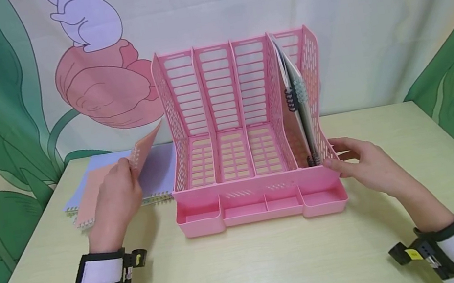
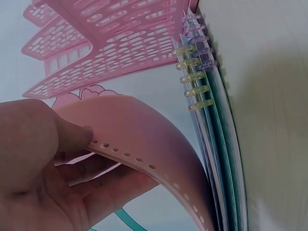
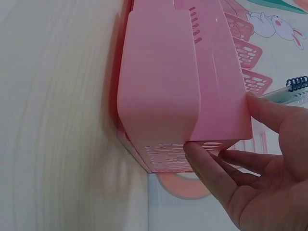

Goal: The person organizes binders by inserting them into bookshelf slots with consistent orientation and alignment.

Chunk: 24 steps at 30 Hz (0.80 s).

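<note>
My left hand [image 1: 117,193] pinches the edge of a pink notebook [image 1: 148,146] between thumb and fingers. The lifted pink sheet bends upward, and a row of punched holes runs along its edge in the left wrist view. Beneath lie blue-covered ring-bound notebooks [image 1: 159,164], left of a pink file rack [image 1: 256,184]. My right hand [image 1: 373,165] grips the rack's front right corner, thumb on the front face and fingers against the side. Several ring-bound notebooks [image 1: 301,100] stand upright, leaning slightly, in the rack's rightmost slot.
Small open trays [image 1: 262,210] run along the rack's front. The pale wooden table [image 1: 247,267] extends in front of it. Behind hangs a curtain [image 1: 370,30] printed with flowers, leaves and a rabbit.
</note>
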Each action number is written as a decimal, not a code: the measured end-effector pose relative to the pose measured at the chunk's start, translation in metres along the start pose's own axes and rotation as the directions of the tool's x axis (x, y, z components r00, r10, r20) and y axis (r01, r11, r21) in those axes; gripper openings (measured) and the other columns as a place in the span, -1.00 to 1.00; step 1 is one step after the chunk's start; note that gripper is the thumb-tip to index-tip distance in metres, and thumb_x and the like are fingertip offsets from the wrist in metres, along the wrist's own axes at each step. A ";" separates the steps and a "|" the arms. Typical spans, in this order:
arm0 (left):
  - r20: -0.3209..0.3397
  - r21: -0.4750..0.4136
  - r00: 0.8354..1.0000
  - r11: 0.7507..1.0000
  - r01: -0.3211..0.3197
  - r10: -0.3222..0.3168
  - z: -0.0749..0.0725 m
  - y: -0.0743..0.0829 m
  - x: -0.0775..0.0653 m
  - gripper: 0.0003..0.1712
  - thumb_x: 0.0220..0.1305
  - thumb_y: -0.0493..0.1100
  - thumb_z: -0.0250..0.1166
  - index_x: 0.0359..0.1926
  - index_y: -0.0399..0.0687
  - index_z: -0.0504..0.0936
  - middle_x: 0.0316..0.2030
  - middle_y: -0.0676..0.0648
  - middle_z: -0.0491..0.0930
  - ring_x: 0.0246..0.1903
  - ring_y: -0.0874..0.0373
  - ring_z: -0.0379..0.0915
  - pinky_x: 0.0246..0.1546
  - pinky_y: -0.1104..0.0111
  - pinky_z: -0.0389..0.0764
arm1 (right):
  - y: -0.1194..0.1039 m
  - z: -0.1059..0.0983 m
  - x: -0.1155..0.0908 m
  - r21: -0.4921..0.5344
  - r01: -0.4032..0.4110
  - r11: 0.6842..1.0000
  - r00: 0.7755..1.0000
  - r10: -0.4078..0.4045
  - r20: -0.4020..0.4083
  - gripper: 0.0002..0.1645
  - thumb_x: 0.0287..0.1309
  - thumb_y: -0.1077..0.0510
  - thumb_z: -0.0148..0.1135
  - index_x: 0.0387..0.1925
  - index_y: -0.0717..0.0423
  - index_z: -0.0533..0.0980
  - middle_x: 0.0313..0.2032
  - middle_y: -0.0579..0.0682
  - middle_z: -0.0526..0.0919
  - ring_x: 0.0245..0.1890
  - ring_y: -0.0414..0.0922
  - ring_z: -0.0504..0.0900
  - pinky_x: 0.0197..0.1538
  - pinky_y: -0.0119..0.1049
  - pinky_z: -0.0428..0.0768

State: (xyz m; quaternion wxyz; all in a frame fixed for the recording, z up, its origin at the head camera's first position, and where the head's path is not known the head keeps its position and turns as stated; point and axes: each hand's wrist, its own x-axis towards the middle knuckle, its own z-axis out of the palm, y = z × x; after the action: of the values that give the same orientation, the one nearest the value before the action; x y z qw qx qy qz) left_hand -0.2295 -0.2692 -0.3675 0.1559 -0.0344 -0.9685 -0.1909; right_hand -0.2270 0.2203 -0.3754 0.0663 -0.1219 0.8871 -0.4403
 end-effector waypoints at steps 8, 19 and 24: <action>-0.095 -0.025 0.995 0.999 -0.028 0.026 0.002 0.002 0.000 -0.78 0.54 -0.32 0.02 -0.04 -0.51 0.41 -0.20 -0.48 0.55 -0.24 -0.34 0.58 -0.30 -0.14 0.61 | 0.002 0.000 0.001 0.003 -0.004 1.000 1.000 0.004 0.003 -0.11 0.40 -0.10 0.29 0.53 0.26 0.20 0.37 0.28 0.39 0.21 0.21 0.52 -0.07 -0.15 0.72; -0.200 -0.065 0.979 0.996 -0.062 0.048 0.002 0.004 0.000 -0.78 0.54 -0.32 0.06 -0.08 -0.52 0.45 -0.21 -0.47 0.57 -0.27 -0.32 0.59 -0.35 -0.11 0.60 | 0.000 0.000 0.000 0.003 -0.001 1.000 1.000 0.001 0.003 -0.11 0.40 -0.10 0.29 0.52 0.27 0.20 0.37 0.29 0.39 0.21 0.23 0.51 -0.05 -0.09 0.72; -0.231 -0.079 0.972 0.995 -0.056 0.036 0.001 0.005 0.000 -0.78 0.54 -0.32 0.08 -0.09 -0.51 0.48 -0.21 -0.47 0.59 -0.27 -0.33 0.60 -0.35 -0.13 0.62 | 0.000 0.000 0.000 -0.002 -0.004 1.000 1.000 0.004 0.003 -0.11 0.41 -0.11 0.28 0.53 0.26 0.20 0.37 0.29 0.39 0.21 0.22 0.52 -0.05 -0.11 0.72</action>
State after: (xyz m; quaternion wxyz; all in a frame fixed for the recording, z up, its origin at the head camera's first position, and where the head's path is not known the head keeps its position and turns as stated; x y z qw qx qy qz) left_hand -0.2297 -0.2636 -0.3666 0.2696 -0.0411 -0.9340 -0.2308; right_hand -0.2267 0.2204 -0.3748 0.0683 -0.1211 0.8875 -0.4393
